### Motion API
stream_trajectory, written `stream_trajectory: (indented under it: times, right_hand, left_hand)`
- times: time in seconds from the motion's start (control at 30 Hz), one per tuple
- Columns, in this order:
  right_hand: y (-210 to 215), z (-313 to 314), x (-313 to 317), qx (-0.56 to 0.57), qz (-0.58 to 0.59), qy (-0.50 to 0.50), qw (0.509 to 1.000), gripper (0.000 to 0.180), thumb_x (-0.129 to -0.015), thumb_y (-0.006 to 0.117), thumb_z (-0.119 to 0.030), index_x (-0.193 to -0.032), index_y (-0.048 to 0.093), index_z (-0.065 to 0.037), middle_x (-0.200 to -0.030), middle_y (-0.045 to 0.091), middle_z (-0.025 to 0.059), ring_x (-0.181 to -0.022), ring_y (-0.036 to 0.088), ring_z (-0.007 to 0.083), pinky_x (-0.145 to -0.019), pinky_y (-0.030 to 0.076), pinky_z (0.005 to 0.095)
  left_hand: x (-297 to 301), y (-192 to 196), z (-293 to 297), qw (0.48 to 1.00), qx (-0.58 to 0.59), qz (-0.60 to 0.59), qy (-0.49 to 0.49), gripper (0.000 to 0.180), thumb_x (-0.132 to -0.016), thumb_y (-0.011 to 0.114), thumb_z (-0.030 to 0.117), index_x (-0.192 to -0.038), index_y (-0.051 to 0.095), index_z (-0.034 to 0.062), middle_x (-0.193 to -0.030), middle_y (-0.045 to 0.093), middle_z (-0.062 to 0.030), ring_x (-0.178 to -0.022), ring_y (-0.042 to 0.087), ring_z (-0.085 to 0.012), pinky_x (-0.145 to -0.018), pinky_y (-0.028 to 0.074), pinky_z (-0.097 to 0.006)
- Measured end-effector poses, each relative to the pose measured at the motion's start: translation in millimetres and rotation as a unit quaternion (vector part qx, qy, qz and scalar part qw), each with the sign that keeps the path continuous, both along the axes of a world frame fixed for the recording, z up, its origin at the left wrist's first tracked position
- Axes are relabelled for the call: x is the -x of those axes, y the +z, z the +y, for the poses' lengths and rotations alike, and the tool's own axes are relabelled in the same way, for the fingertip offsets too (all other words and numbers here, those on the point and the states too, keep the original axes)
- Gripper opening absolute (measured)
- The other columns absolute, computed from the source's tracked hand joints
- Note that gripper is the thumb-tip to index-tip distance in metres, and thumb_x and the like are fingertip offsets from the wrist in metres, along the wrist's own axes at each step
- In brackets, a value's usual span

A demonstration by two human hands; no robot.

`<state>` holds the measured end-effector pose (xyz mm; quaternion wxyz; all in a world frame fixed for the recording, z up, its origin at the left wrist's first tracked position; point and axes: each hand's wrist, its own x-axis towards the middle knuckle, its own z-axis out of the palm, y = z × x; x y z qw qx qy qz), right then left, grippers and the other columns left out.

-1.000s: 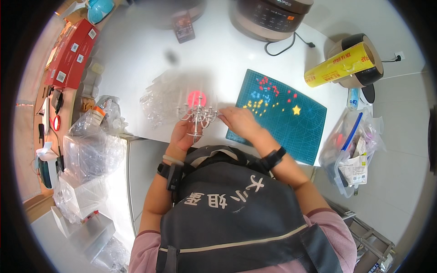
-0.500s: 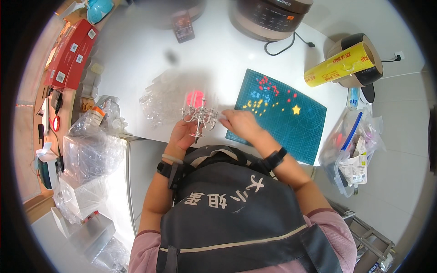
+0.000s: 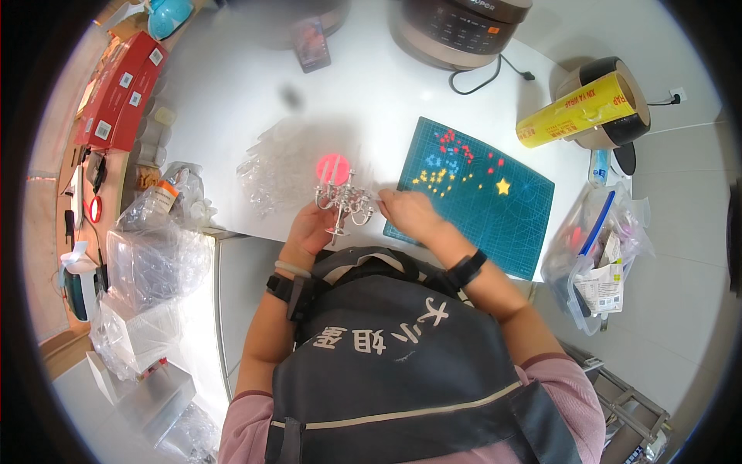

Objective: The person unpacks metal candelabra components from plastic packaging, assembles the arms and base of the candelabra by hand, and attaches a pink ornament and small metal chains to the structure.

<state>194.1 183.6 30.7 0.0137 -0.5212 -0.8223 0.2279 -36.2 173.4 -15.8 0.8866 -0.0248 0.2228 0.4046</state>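
A small silver candelabra (image 3: 345,203) with curled arms and pale thin sticks stands tilted in my left hand (image 3: 312,226), whose fingers are closed around its left side. At the candelabra's right side is my right hand (image 3: 408,212), thumb and fingers pinched together. Whatever lies between those fingertips is too small to make out. Behind the candelabra shows a round bright pink piece (image 3: 333,168), partly covered by the pale sticks. Right of my right hand lies a green cutting mat (image 3: 495,224), strewn with small red, blue and yellow stars and one larger yellow star (image 3: 503,186).
Crumpled clear plastic (image 3: 270,166) lies left of the candelabra. A phone (image 3: 311,45) and a rice cooker (image 3: 456,31) with a cord are at the back. A yellow wrap roll (image 3: 576,110) and a plastic bag (image 3: 599,255) are on the right. Red boxes (image 3: 120,97) stand left.
The candelabra has turned slightly and shifted a little right in my left hand. My right hand stays pinched beside it, its fingers barely moved.
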Motion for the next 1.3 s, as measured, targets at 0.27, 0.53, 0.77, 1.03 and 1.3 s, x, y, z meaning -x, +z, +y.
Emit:
stream_trajectory:
  times: [0.27,0.53,0.77,1.03,1.3]
  right_hand:
    - [-3.8,-6.3,-0.7,-0.039,0.177,-0.053,0.982,0.019,-0.082,0.055,-0.020,-0.083,0.058,-0.002,-0.074,0.063,0.0184,-0.072,0.062,0.0358,-0.067,0.049,0.0444]
    - [-2.9,-3.7,-2.9,0.056,0.149,-0.081,0.984,0.020,-0.079,0.058,-0.018,-0.091,0.062,-0.002,-0.075,0.063,0.0178,-0.073,0.061,0.0366,-0.068,0.048,0.0445]
    - [-16.5,-1.7,-5.6,0.016,0.251,-0.101,0.962,0.024,-0.076,0.069,-0.021,-0.089,0.065,-0.001,-0.072,0.063,0.0171,-0.066,0.060,0.0333,-0.063,0.048,0.0389]
    - [-29.9,-1.9,-10.5,0.245,0.360,-0.226,0.871,0.019,-0.080,0.069,-0.006,-0.097,0.065,0.001,-0.081,0.067,0.0074,-0.067,0.060,0.0096,-0.059,0.049,0.0235]
    - [-32.7,-5.1,-14.3,0.275,0.500,-0.243,0.784,0.028,-0.083,0.065,-0.005,-0.110,0.061,-0.001,-0.080,0.066,0.0055,-0.066,0.059,0.0084,-0.060,0.049,0.0222]
  left_hand:
    - [6.6,-3.5,0.0,0.999,-0.021,-0.042,-0.007,0.034,-0.090,0.051,0.019,-0.117,0.049,-0.0012,-0.112,0.059,-0.0166,-0.100,0.058,-0.0258,-0.076,0.053,-0.034]
    - [-5.1,4.6,0.0,0.999,0.034,0.005,0.031,0.036,-0.090,0.052,0.020,-0.118,0.048,-0.0022,-0.114,0.058,-0.0181,-0.100,0.059,-0.0269,-0.072,0.054,-0.033]
    - [8.1,-12.2,2.8,0.998,0.006,-0.046,-0.031,0.037,-0.090,0.052,0.022,-0.118,0.048,-0.0017,-0.112,0.058,-0.0175,-0.099,0.059,-0.0272,-0.069,0.055,-0.034]
    - [11.1,-13.7,5.9,0.999,0.014,-0.019,-0.040,0.039,-0.089,0.054,0.024,-0.119,0.048,-0.0008,-0.113,0.058,-0.0174,-0.099,0.059,-0.0268,-0.071,0.055,-0.034]
    - [4.3,-16.4,5.4,0.999,0.041,-0.024,0.005,0.038,-0.089,0.055,0.022,-0.119,0.048,-0.0009,-0.114,0.058,-0.0172,-0.101,0.059,-0.0274,-0.075,0.055,-0.034]
